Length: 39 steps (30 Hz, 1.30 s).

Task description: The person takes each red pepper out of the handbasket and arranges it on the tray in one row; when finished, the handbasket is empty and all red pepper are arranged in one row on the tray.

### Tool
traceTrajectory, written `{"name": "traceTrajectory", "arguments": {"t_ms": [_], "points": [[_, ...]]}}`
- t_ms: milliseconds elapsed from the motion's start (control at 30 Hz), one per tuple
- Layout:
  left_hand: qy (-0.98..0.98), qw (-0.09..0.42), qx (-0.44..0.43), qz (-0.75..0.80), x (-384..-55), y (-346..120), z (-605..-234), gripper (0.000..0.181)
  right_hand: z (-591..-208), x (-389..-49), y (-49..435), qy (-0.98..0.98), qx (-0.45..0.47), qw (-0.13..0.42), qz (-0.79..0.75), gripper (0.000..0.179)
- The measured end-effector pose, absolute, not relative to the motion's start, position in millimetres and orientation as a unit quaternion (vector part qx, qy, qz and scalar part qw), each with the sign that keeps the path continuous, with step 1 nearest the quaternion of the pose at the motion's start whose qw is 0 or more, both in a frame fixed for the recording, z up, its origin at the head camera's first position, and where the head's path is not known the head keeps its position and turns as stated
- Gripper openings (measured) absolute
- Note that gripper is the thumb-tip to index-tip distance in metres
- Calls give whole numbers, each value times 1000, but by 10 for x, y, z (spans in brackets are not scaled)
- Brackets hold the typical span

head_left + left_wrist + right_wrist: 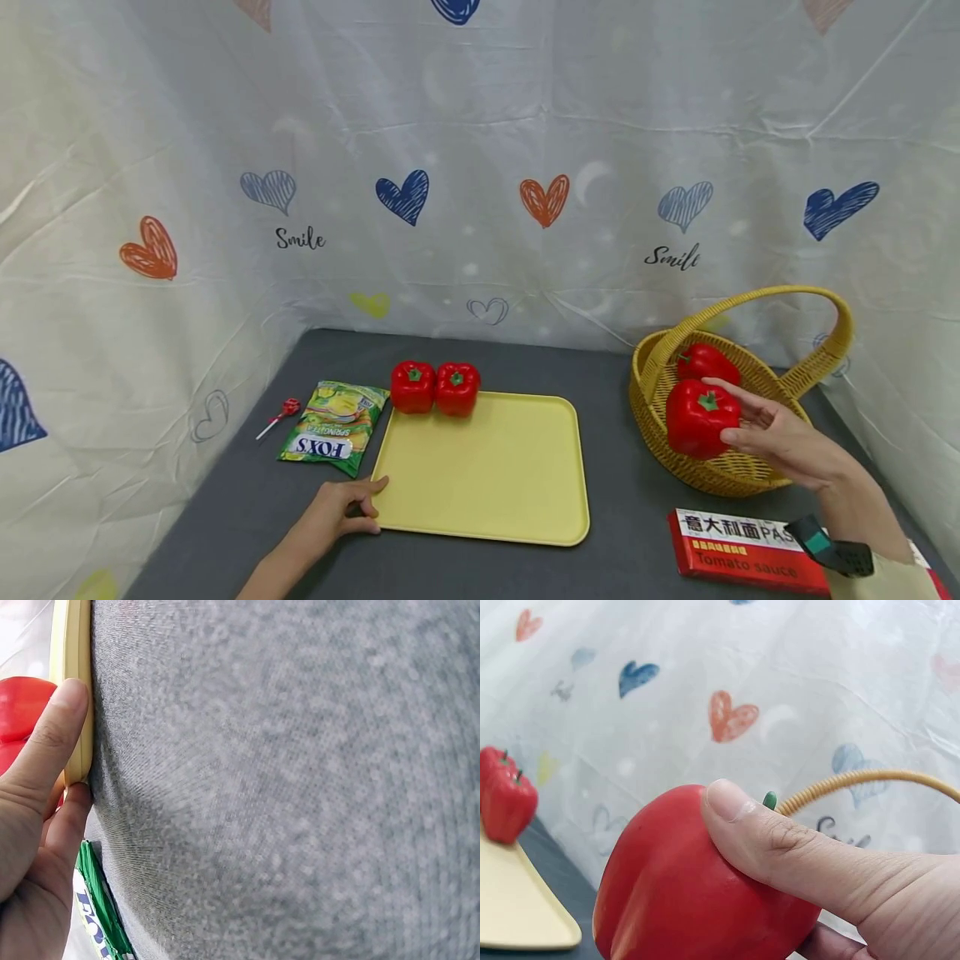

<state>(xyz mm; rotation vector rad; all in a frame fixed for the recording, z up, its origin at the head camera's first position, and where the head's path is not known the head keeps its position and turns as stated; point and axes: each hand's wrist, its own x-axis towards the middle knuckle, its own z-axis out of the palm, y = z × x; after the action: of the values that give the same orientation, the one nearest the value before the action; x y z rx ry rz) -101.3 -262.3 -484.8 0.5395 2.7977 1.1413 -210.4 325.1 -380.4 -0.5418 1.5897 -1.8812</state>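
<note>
My right hand point(776, 433) grips a red bell pepper point(701, 421) with a green stem, thumb on one side and fingers on the other. In the head view it is in front of the yellow wicker basket point(651, 392), where another red pepper point(705, 362) lies. At its near left corner, the pale yellow tray point(483, 475) is pinched by my left hand point(337, 510), the thumb showing along its rim in the left wrist view. Two red bell peppers point(412, 387) point(457, 389) stand side by side at the tray's far left corner.
A green FOX'S candy bag point(330, 425) lies left of the tray, with a red lollipop point(288, 407) beyond it. A red and white pasta box point(738, 550) sits below the basket, partly behind my right forearm. A heart-printed curtain point(480, 250) hangs behind the grey table.
</note>
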Motion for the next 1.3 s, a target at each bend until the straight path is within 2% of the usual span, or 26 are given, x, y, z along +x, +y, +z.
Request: {"name": "traceTrajectory", "arguments": {"t_ms": [500, 767, 1133, 1300], "points": [[914, 32, 181, 362, -1022, -2634, -4846, 20, -3850, -2154, 2479, 568, -247, 307, -723, 51], [917, 28, 181, 354, -1025, -2638, -4852, 19, -3986, -2296, 2018, 583, -228, 307, -717, 53], [918, 15, 181, 353, -1027, -2643, -4874, 19, -4364, -2596, 1479, 589, -195, 309, -721, 75], [918, 16, 183, 353, -1020, -2632, -4870, 19, -4508, -2713, 1285, 596, -179, 303, -722, 76]]}}
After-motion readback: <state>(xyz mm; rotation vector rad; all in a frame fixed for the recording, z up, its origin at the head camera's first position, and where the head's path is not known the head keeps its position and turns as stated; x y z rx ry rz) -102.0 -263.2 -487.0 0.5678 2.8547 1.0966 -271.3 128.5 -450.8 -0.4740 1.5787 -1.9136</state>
